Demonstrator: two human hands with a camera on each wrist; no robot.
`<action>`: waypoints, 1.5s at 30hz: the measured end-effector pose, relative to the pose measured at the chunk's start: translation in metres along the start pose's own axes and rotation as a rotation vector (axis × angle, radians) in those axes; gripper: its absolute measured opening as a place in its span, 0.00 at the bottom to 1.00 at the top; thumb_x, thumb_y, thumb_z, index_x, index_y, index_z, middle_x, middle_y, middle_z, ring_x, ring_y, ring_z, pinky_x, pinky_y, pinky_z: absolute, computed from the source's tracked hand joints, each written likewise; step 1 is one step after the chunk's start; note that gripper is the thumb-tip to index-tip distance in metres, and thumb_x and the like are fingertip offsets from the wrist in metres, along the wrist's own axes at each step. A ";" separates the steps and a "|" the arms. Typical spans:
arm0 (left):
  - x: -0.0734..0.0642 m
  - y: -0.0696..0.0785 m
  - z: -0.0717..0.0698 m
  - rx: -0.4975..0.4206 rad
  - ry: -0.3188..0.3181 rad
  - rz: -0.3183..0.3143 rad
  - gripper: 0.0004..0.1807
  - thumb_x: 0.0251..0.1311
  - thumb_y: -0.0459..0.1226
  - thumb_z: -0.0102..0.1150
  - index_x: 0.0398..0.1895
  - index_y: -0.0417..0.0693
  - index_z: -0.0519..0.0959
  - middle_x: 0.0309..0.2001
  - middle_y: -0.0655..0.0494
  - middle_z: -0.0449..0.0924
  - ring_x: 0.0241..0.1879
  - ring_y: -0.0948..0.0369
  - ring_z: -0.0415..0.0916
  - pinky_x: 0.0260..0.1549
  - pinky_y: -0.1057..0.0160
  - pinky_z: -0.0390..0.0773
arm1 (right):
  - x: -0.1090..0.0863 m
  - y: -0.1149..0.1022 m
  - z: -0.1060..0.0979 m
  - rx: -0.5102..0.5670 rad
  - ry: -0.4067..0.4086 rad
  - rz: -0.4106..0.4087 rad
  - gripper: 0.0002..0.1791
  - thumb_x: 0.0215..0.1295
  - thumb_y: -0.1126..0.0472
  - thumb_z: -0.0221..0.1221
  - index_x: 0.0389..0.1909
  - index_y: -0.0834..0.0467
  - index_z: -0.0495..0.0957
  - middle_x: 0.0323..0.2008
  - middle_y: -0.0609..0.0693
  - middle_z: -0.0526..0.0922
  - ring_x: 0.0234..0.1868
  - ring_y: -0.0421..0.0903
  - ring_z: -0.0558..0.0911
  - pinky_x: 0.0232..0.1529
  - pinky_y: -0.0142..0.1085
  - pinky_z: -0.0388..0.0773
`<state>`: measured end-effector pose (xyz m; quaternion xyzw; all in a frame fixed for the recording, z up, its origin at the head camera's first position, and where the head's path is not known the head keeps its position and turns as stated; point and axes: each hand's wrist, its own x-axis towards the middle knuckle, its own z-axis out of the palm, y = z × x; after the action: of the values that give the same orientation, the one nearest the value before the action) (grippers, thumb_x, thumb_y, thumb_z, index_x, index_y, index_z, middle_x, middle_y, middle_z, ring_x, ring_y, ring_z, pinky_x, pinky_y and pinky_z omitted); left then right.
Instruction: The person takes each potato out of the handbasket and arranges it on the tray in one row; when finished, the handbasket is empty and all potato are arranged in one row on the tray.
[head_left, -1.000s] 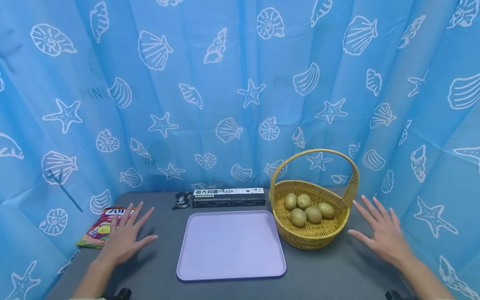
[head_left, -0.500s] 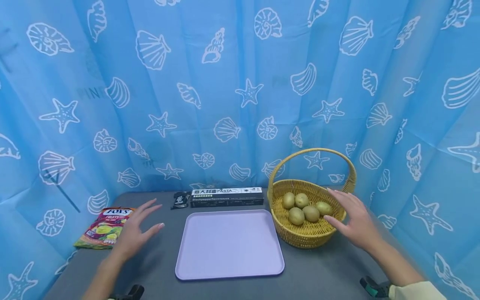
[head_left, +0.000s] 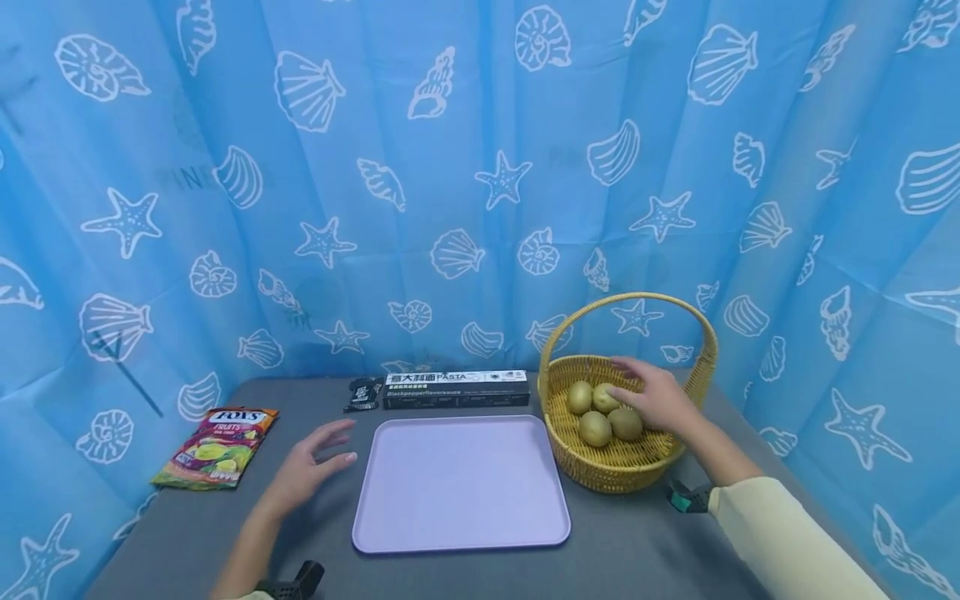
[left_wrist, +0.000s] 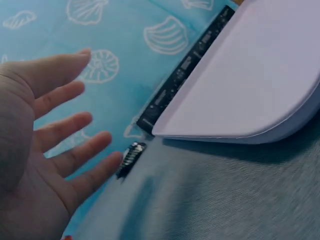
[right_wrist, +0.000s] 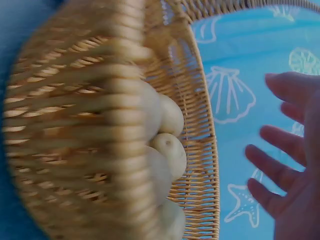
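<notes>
My right hand (head_left: 663,402) hovers over the right part of a yellow wicker basket (head_left: 592,475) with a tall arched handle. Several brownish-green kiwis (head_left: 596,429) lie in it, one at the right hidden behind the hand. The right wrist view shows the fingers of that hand (right_wrist: 295,165) apart and bent a little, with nothing between them, above the basket's rim. To the left of a pale purple tray (head_left: 461,487), my left hand (head_left: 303,477) hangs over the table with nothing in it. Its fingers are spread and loosely bent in the left wrist view.
Behind the tray stands a black-and-white pasta box (head_left: 456,390), with a small black packet (head_left: 364,394) at its left end. A Fox's candy bag (head_left: 217,447) lies on the grey table (head_left: 420,577) at far left. A blue shell-print curtain (head_left: 480,208) closes the back.
The right hand has moved left and forward from beside the basket to above the kiwis. The left hand has shifted right, away from the candy bag towards the tray.
</notes>
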<state>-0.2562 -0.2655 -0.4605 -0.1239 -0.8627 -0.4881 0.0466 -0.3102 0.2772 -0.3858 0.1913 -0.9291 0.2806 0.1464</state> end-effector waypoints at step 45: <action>0.002 -0.029 0.024 0.068 -0.207 -0.206 0.45 0.46 0.50 0.73 0.69 0.46 0.67 0.68 0.41 0.65 0.64 0.39 0.63 0.60 0.34 0.63 | 0.045 0.014 0.027 -0.027 -0.289 0.168 0.28 0.56 0.63 0.69 0.58 0.65 0.74 0.56 0.68 0.75 0.57 0.68 0.72 0.54 0.60 0.71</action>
<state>-0.2647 -0.2589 -0.4969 -0.0829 -0.8871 -0.4453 -0.0887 -0.3605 0.2599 -0.3970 0.1495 -0.9569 0.2489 -0.0104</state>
